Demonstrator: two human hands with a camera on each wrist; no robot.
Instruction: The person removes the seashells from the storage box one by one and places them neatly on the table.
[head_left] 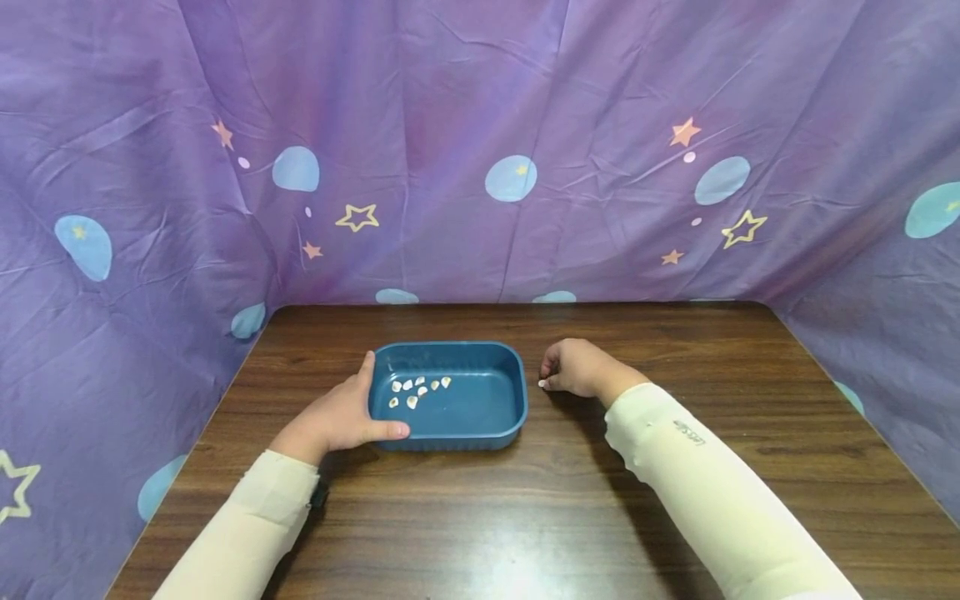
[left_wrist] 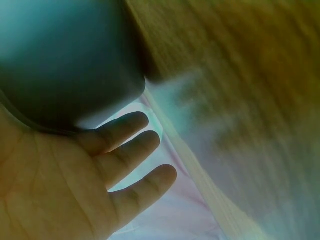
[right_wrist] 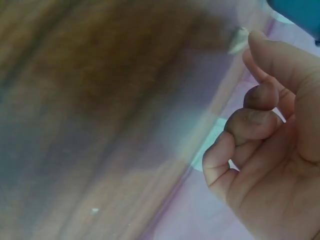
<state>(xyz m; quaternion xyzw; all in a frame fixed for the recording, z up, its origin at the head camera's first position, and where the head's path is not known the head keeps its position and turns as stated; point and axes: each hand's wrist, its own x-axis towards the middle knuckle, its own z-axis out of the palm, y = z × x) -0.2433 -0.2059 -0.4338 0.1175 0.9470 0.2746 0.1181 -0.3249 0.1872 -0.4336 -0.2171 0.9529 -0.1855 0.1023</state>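
A blue rectangular plastic tub stands on the table, with several small white-and-tan pieces scattered over the left half of its floor. They look shell-like, but their kind cannot be told. My left hand holds the tub's left end, thumb over the front rim and index finger at the back corner. In the left wrist view, the other three fingers extend below the dark tub wall. To the right of the tub, my right hand pinches a small white piece between thumb and index finger, at the tabletop; its other fingers are curled.
The brown wood-grain table has rounded far corners. A purple cloth with stars and pale blue shapes hangs behind it and along both sides. In the right wrist view, a tiny pale speck shows on the tabletop.
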